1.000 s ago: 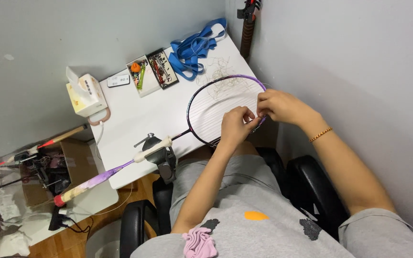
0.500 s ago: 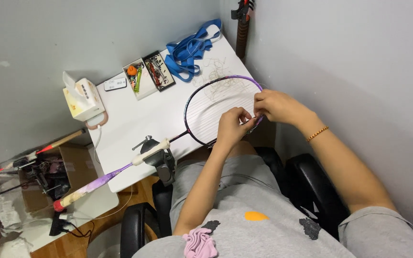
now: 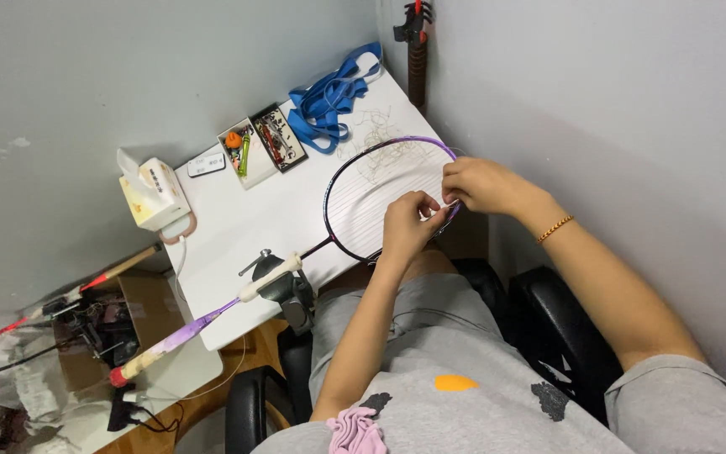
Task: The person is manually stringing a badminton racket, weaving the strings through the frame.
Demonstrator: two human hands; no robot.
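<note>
Both hands (image 3: 443, 206) on racket frame (image 3: 339, 175)

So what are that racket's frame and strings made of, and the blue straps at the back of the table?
The racket frame looks like glossy painted composite or metal: thin, dark, purple-tinted; which one is unclear. Its strings seem a fine pale synthetic cord, with loose curls by the left hand and right hand. The blue straps look like flat, matte woven webbing, lying limp in loops.
</note>
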